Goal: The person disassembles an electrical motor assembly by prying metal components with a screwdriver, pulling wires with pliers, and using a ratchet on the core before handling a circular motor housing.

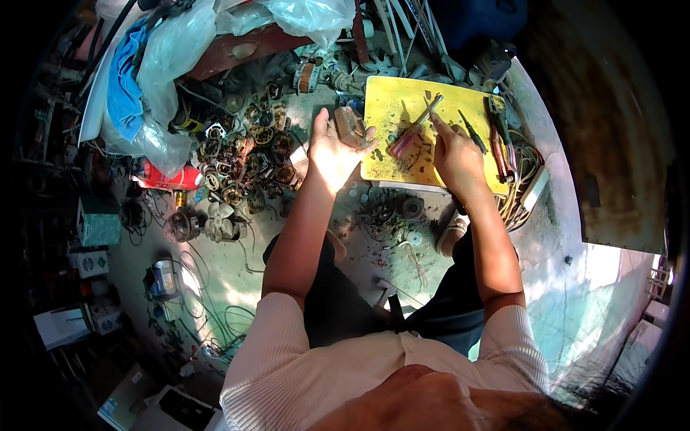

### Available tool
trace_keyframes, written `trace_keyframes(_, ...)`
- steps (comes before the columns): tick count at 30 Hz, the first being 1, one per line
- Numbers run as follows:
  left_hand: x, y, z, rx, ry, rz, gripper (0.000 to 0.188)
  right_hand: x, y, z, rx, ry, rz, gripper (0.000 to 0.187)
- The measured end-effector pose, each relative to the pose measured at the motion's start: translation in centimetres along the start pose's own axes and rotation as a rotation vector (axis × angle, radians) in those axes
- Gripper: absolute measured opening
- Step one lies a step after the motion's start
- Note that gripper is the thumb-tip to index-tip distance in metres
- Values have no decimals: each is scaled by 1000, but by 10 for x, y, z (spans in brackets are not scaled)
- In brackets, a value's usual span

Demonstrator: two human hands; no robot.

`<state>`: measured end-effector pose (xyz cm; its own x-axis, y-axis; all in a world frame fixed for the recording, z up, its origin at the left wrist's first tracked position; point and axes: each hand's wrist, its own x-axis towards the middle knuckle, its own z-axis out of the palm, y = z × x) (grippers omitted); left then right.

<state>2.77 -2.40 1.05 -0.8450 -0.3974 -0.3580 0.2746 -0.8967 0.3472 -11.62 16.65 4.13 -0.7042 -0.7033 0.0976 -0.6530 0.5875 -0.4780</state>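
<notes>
My left hand [336,147] is turned palm up, its thumb apart, and holds a brownish, block-shaped part [350,127] beside the left edge of a yellow board [388,93]. Over the middle of the board is my right hand [460,158], index finger stretched forward and the other fingers curled. That fingertip is near the shaft of a screwdriver with a reddish handle [405,144]; whether they touch I cannot tell. A thin dark green tool [472,131] lies right of this hand. Pliers [497,118] rest along the board's right edge. Small dark bits are scattered on the board.
Left of the board lies a heap of copper-wound motor coils [251,154]. A red container [169,174] and small motor parts [223,223] stand farther left. Coiled cable [523,183] is at the board's right. Loose wires [208,305] lie on the floor; a blue cloth [126,79] hangs at upper left.
</notes>
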Motion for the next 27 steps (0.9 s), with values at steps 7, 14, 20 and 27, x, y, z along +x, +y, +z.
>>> trace_keyframes(7,3,-4,7,157,51,28,40,17,38,13,-287,-25,85,45)
trace_keyframes(14,-7,-7,23,97,10,-21,47,13,12,7,201,155,-123,33)
trace_keyframes(20,-8,-20,35,134,-122,-41,62,1,-27,17,547,93,-352,37)
trace_keyframes(27,-8,-28,42,178,-117,-72,67,-4,-36,18,695,1,-157,35)
